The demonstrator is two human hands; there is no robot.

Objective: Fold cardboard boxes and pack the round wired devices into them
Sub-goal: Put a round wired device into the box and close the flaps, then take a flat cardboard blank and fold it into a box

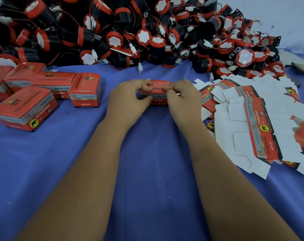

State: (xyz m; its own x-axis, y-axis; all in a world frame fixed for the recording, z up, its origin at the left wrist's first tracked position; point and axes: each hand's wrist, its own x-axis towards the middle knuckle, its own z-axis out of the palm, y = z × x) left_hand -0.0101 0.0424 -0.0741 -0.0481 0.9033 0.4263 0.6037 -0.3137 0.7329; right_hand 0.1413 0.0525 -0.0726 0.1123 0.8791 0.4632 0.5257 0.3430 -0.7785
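I'm seeing the device pile heaped behind. Both hands are gripping the red box mid-cloth: left hand, right hand. Thin card, probably light and crushable; holding by the ends.

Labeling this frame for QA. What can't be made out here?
Head view only:
- Inside of the red box: hidden by its walls; device inside or not, cannot tell.
- Box ends: covered by the left hand and right hand.
- Small print on the finished boxes: blurred.
- Pile of round devices: cut off by top and left edges.
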